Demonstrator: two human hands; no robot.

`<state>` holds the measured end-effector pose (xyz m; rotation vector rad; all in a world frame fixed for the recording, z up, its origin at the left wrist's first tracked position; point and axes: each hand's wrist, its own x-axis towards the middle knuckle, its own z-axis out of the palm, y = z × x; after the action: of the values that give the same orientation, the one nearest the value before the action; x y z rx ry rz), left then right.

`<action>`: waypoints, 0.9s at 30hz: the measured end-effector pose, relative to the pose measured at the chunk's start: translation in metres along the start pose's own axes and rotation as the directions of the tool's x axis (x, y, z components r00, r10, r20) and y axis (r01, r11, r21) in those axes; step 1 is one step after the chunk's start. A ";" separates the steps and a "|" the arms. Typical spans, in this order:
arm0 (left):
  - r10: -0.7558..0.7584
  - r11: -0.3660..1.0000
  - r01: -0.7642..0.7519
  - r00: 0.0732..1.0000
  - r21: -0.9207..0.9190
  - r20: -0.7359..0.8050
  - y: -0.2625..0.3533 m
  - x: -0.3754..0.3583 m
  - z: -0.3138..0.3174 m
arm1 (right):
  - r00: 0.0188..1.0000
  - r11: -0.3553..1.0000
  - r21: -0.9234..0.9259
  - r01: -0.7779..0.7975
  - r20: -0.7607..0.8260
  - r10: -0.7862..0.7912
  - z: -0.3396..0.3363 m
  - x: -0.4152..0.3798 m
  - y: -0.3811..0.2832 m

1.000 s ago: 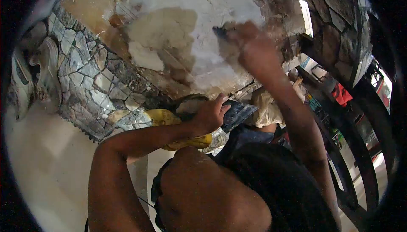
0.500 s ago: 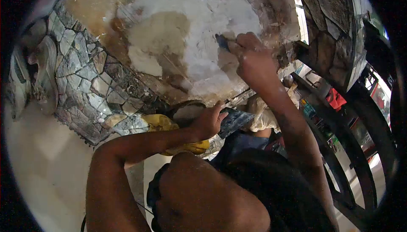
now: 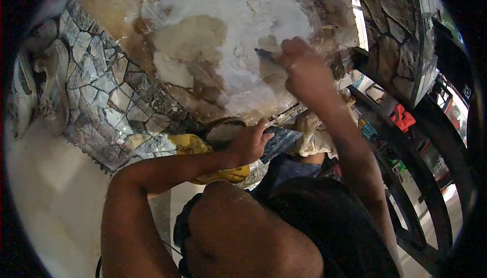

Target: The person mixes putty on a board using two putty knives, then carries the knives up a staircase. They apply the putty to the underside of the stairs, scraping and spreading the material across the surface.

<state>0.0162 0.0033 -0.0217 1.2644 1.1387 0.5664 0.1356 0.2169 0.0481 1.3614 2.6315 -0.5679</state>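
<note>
My right hand [image 3: 307, 70] is closed around a putty knife, its handle mostly hidden by the fingers. The narrow dark blade [image 3: 265, 53] lies against a broad surface [image 3: 248, 29] smeared with white and grey filler. Lower down, my left hand [image 3: 249, 143] grips a dark, flat plate [image 3: 280, 143], thumb on top and the other fingers largely out of sight. Just left of that hand is the rim of a round container [image 3: 223, 131] with pale material inside. A tan patch [image 3: 190, 39] and brown stained areas show on the smeared surface.
Cracked stone-patterned cladding [image 3: 99, 90] borders the surface on the left. Below it is a yellow object [image 3: 190, 146], partly behind my left forearm. A pale crumpled bag [image 3: 312, 133] hangs near my right forearm. Dark curved metal bars [image 3: 421, 171] stand at right.
My right hand has shifted slightly, and the putty knife's blade has turned flatter and moved a little left. My left hand and the plate stay almost in place.
</note>
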 end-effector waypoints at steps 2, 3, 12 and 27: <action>0.015 1.000 -0.015 1.000 0.022 -0.011 -0.001 0.000 0.002 | 0.999 0.999 0.006 0.036 0.002 -0.036 -0.020 0.005 0.005; 0.022 0.999 -0.021 0.999 0.036 -0.029 -0.001 -0.001 0.005 | 0.999 1.000 -0.001 -0.023 0.031 0.023 -0.012 0.001 0.001; -0.094 0.996 0.093 0.988 0.011 0.126 0.000 0.002 0.001 | 0.998 0.998 0.003 -0.057 0.020 0.057 0.014 0.003 -0.009; -0.092 0.945 -0.135 0.763 0.298 0.639 0.138 0.100 -0.126 | 0.864 0.642 0.645 -0.416 0.060 0.500 -0.030 -0.055 0.012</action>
<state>-0.0244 0.1817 0.0852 1.5945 0.6317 -0.0820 0.1788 0.1932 0.0880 2.2229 2.0628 -1.4181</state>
